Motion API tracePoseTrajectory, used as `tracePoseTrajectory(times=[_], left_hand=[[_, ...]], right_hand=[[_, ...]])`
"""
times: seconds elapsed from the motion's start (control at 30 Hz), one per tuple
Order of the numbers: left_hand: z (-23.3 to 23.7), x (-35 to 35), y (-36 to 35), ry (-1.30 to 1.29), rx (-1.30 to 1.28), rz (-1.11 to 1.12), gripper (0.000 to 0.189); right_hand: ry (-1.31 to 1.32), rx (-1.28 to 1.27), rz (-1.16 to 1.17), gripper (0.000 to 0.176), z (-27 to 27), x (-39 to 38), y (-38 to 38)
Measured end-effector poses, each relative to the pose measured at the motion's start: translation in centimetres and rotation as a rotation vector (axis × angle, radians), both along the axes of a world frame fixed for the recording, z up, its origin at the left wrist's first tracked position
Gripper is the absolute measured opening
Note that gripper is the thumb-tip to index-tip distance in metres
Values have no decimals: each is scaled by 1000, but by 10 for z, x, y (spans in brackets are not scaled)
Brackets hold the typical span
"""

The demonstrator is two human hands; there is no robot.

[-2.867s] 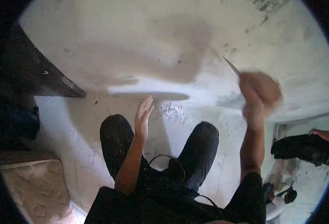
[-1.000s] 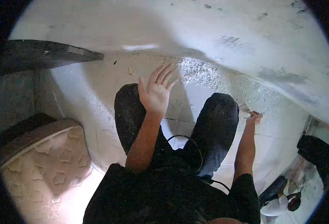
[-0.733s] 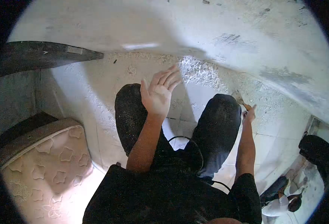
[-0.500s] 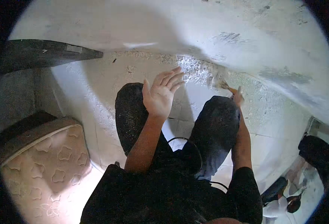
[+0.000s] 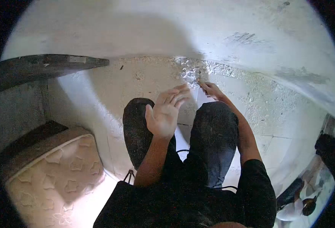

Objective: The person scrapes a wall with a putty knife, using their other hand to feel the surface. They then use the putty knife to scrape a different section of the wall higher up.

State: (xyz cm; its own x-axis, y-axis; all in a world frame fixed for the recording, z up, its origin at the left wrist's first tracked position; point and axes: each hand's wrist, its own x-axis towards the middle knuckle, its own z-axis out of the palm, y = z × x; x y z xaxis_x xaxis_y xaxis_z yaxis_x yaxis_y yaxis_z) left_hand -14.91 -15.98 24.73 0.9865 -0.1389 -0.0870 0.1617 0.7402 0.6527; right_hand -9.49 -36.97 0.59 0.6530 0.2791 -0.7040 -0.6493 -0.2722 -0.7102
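My left hand [image 5: 166,114] is raised above the left knee, palm turned up and fingers spread, holding nothing; it looks dusty and slightly blurred. Beyond the right knee, my right hand [image 5: 210,89] is wrapped round the handle of a brush-like tool [image 5: 201,80], low over the floor. The tool's head is blurred and touches or nearly touches a heap of whitish flakes and debris [image 5: 190,71] at the foot of the wall. More crumbs lie scattered along the floor's edge.
A pale, scuffed wall [image 5: 137,30] rises in front. At the left are a dark curved panel [image 5: 49,66] and a quilted mattress [image 5: 65,171]. Dark items and a white object [image 5: 289,211] lie at the lower right. Floor tiles [image 5: 277,146] show right of my knees.
My right hand has swept left with the tool, from beside the right knee to in front of it, and the flakes are bunched further left. My left hand stays open, slightly lower in view.
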Motion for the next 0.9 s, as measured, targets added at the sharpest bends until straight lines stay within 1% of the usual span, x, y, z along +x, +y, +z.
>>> tracePoseTrajectory(times=[0.1,0.17,0.2,0.27,0.3,0.37,0.4,0.47,0.5,0.57,0.6,0.63,0.67,0.7,0.73,0.77,0.8,0.83,0.87,0.9], left_hand=[[-2,-4,-1,-32,44,-8,80],[3,-4,-2,-22,-47,9,79],[4,-4,-3,-27,-44,-2,79],[3,-2,-8,-5,-190,35,78],[4,-1,-11,-17,-203,21,78],[7,6,-16,55,-173,86,77],[8,11,-17,28,-198,63,77],[9,19,-16,54,-150,125,76],[11,26,-15,21,-177,103,76],[16,30,-15,111,-165,136,75],[24,29,-11,99,-174,121,75],[36,31,-9,139,-207,93,73],[54,35,-8,165,-246,64,72],[77,35,-3,127,-173,24,70],[116,35,-5,171,-82,56,69],[153,36,-5,149,-69,52,66],[189,36,-2,134,-45,54,64],[221,39,1,130,-8,57,64],[254,36,4,138,29,59,65],[287,34,4,95,18,58,65]], right_hand=[[-58,50,-73,49,-8,-10,10],[-25,56,-91,52,-1,-19,9],[-21,68,-135,52,7,-27,7],[-30,68,-224,53,41,-47,5],[-38,57,-267,53,65,-58,4],[-58,35,-320,51,86,-81,-11],[-63,23,-341,51,91,-93,-17],[-66,-7,-382,49,103,-124,-32],[-63,-24,-409,49,111,-139,-38],[-37,-57,-470,48,127,-176,-46],[-35,-81,-490,47,138,-192,-50],[-42,-116,-504,47,153,-208,-58],[-88,-185,-471,46,167,-226,-64],[-182,-314,-370,45,178,-248,-72],[-239,-398,-317,45,192,-264,-79],[-240,-439,-311,44,214,-274,-83],[153,-40,-760,42,264,-277,-79],[203,78,-865,43,297,-280,-75],[246,169,-1008,45,310,-289,-71],[280,261,-1062,39,335,-296,-73]])
